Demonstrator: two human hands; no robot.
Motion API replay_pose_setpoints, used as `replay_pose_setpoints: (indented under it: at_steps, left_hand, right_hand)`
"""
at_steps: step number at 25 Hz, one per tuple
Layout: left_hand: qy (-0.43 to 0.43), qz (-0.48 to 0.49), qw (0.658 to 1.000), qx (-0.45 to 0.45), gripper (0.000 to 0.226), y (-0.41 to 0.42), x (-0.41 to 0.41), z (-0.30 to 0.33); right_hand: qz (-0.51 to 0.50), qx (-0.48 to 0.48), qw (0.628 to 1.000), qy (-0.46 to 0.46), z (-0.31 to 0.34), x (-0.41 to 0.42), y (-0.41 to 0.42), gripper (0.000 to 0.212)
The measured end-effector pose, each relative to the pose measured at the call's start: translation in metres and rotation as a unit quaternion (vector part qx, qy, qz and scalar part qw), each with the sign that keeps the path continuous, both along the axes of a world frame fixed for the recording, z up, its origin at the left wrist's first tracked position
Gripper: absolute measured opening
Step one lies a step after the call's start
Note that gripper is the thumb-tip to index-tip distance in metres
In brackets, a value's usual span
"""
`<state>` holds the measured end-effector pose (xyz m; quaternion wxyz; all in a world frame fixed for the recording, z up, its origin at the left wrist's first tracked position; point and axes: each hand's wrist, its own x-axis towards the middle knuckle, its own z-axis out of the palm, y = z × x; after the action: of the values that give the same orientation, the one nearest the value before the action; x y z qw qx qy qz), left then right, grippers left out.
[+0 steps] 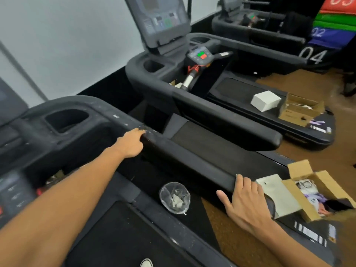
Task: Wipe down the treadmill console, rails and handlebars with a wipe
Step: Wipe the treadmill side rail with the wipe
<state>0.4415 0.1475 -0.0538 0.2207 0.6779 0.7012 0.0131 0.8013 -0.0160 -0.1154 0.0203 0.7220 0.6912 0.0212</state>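
Two hands on the right rail (192, 160) of the near treadmill. Left hand (131, 143) sits at the front end of the rail where it curves into the console surround, fingers wrapped over the top edge; white flecks on the plastic right at the fingertips. Right hand (244, 201) is at the rear tip of the same rail, fingers curled over the end, thumb spread out along the inner side. Wipe: can't tell whether either hand holds one, only a tiny white speck shows above the right hand's fingers. Cup holder (65, 120) in the console surround is just left of the left hand. Clear plastic cup (175, 197) with crumpled white bits inside lies on the treadmill's side strip, below the rail, between the two arms. Open cardboard box (316, 191) with packaging inside lies just right of the right hand, a flat white bag (279, 197) partly under that hand. Next treadmill (192, 97) stands parallel on the right, with a white box (265, 101) and another cardboard box (300, 110) on its belt. Numbered coloured pads (335, 26) stacked at top right.
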Motion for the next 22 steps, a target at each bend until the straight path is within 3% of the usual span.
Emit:
replay_pose_setpoints:
  at_steps: [4,11,18,22]
  left_hand:
    - [0.022,-0.015,1.000,-0.004,0.071,-0.009,-0.020,-0.004]
    - [0.051,-0.054,0.996,0.045,0.066,0.003,-0.083,-0.023]
    - [0.068,-0.057,0.996,0.002,0.092,0.002,-0.163,-0.039]
    - [0.122,-0.102,0.987,0.035,0.103,0.011,-0.169,-0.031]
  right_hand:
    - [0.007,-0.005,1.000,-0.023,-0.002,-0.055,0.020,0.102]
    - [0.007,-0.009,1.000,0.017,0.001,-0.161,0.089,0.103]
    - [0.066,-0.006,0.994,0.085,0.000,-0.304,0.177,0.103]
    - [0.132,-0.005,0.988,0.085,0.001,-0.357,0.217,0.099]
